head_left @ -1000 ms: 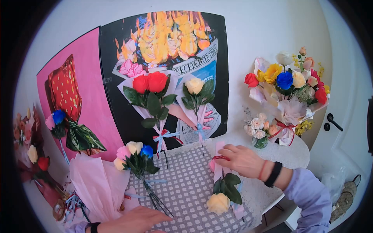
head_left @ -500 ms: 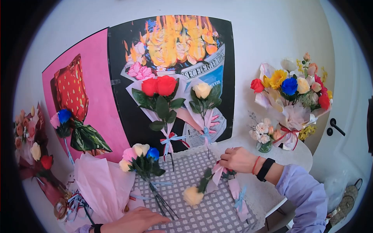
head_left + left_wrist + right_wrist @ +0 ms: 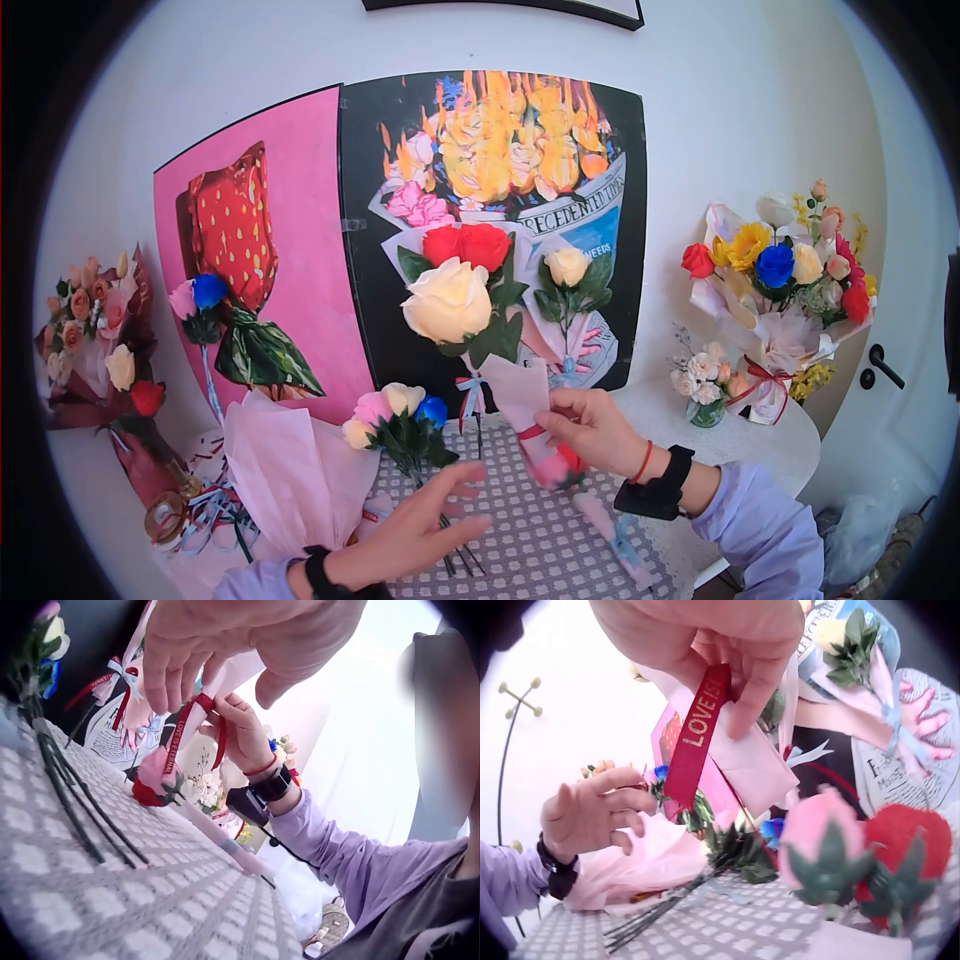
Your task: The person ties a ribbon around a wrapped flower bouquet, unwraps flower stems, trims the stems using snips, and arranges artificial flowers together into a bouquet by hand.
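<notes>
My right hand (image 3: 595,430) pinches a cream rose (image 3: 447,302) by its pink wrapping paper (image 3: 515,390). It stands upright over the table, bloom at the top. A red ribbon (image 3: 697,739) with gold lettering is tied round the paper and hangs from the fingers. Below the right hand are a pink rose (image 3: 823,836) and a red rose (image 3: 911,844), close over the cloth. My left hand (image 3: 420,530) holds nothing, fingers loosely spread near the bare stems of a small bunch of pink, cream and blue roses (image 3: 402,398).
A crumpled pink paper sheet (image 3: 290,460) stands at the left beside loose ribbons (image 3: 215,520). Two wrapped bunches, one of red roses (image 3: 465,245), one of a cream rose (image 3: 567,266), lean on the painting. A large mixed bouquet (image 3: 765,330) and a small glass vase (image 3: 706,413) stand right.
My right hand has lifted the cream rose off the cloth and swung its bloom upward. My left hand has risen from the table's front edge and moved right. The view has shifted.
</notes>
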`<state>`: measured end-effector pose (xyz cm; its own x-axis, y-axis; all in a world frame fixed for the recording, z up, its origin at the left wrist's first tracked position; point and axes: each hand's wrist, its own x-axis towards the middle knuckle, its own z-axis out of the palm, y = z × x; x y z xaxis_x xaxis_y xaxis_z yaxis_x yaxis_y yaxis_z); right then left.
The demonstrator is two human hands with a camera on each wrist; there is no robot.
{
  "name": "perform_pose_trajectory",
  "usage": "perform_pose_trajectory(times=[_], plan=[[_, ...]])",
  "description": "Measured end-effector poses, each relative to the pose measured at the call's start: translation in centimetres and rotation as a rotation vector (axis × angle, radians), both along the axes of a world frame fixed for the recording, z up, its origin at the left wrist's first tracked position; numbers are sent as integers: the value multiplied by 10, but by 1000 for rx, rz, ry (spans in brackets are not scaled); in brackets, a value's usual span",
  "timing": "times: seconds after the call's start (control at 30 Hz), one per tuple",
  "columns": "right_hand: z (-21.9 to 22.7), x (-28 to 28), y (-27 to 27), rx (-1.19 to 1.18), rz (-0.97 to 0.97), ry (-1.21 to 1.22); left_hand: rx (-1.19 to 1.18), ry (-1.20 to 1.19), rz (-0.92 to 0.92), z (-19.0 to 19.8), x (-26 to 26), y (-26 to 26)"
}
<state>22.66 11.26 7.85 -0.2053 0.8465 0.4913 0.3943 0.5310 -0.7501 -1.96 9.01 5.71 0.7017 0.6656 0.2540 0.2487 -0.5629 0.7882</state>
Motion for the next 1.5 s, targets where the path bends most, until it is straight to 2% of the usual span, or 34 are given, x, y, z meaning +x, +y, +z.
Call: perform_pose_trajectory(times=[0.03, 0.07, 0.1, 0.17, 0.2, 0.23, 0.3, 0.43, 0.63, 0.73, 0.8, 0.93, 1.0, 1.03, 1.1, 1.23, 1.3, 1.43, 1.5], plan=[[1, -6, -3, -123, 102, 147, -48, -58, -5, -1, 7, 7], [-4, -5, 2, -160, 168, 149, -95, -117, -11, -3, 15, 13], [-7, -7, 1, -162, 175, 145, -96, -121, -3, -4, 22, 19], [-11, -9, 0, -251, 231, 275, -247, -237, -95, -9, 37, 29], [-12, -9, -1, -277, 274, 312, -223, -275, -134, -15, 44, 36], [-13, -10, -2, -284, 275, 310, -228, -278, -131, -19, 48, 40], [-15, -12, -5, -317, 287, 413, -461, -161, -92, -23, 55, 45], [-21, 0, -3, -322, 270, 417, -403, -121, -62, -23, 57, 43], [-17, 20, -4, -304, 233, 360, -406, -186, -122, -31, 52, 48], [-14, 30, -6, -307, 332, 366, -468, -196, -152, -34, 53, 46], [-17, 33, -6, -296, 327, 337, -294, -29, -132, -36, 53, 45], [-9, 29, -16, -291, 284, 312, -244, 60, -119, -38, 55, 46], [-3, 28, -18, -246, 263, 342, -322, -235, -200, -35, 55, 46], [-1, 28, -17, -247, 264, 344, -323, -234, -199, -31, 55, 45], [3, 30, -16, -198, 265, 364, -377, -367, -89, -19, 57, 39], [9, 30, -18, -203, 291, 465, -348, -349, -26, -5, 51, 36], [6, 31, -16, -215, 330, 515, -270, -330, -78, -1, 49, 36], [0, 28, -13, -229, 462, 635, -299, -376, -115, -3, 49, 37], [3, 26, -15, -233, 433, 615, -284, -363, -138, -4, 48, 36]])
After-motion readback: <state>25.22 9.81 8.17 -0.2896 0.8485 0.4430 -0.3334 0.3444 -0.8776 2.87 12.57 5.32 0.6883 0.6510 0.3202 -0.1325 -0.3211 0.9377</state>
